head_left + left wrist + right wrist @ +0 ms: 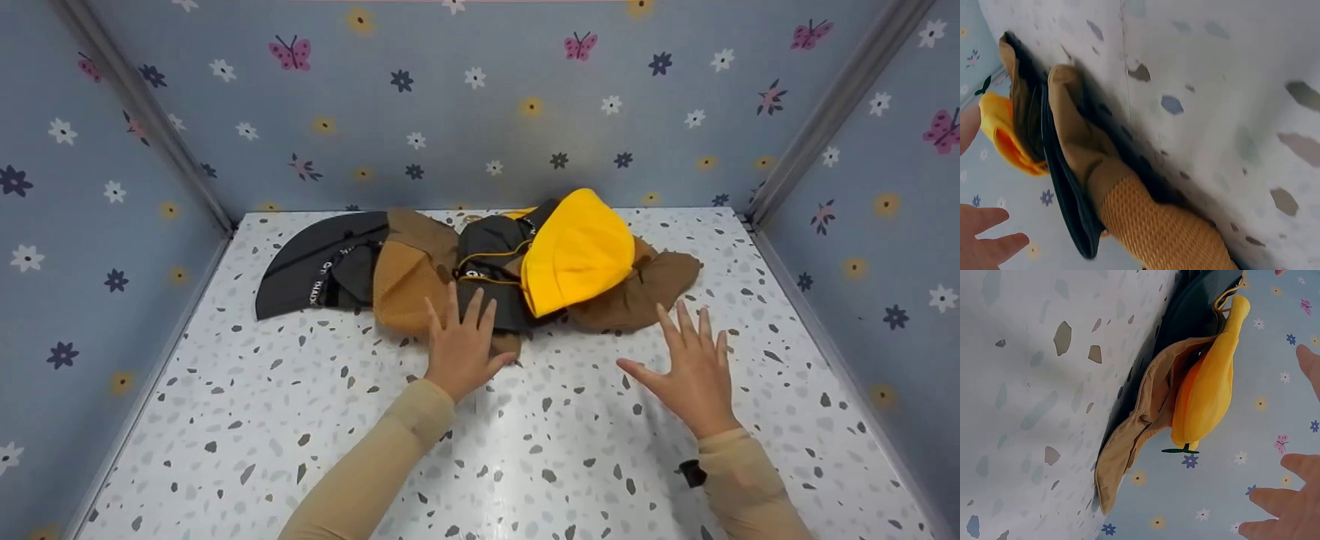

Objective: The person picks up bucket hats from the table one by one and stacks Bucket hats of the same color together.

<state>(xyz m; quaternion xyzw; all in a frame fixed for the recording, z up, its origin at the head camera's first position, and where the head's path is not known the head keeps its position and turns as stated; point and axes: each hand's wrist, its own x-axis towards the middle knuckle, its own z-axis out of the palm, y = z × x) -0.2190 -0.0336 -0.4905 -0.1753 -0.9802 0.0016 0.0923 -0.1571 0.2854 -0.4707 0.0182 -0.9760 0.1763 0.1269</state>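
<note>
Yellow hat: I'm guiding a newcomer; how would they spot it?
On the speckled white surface, hats lie heaped before the patterned back wall. Right of centre, the yellow hat overlaps a brown hat. Its broad, bright side stands out among black and brown neighbours.

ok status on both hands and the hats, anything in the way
Left hand and right hand open, empty. Hats heaped together. Possibly in the way: yellow hat, lying partly over brown hat and black hat.
</note>
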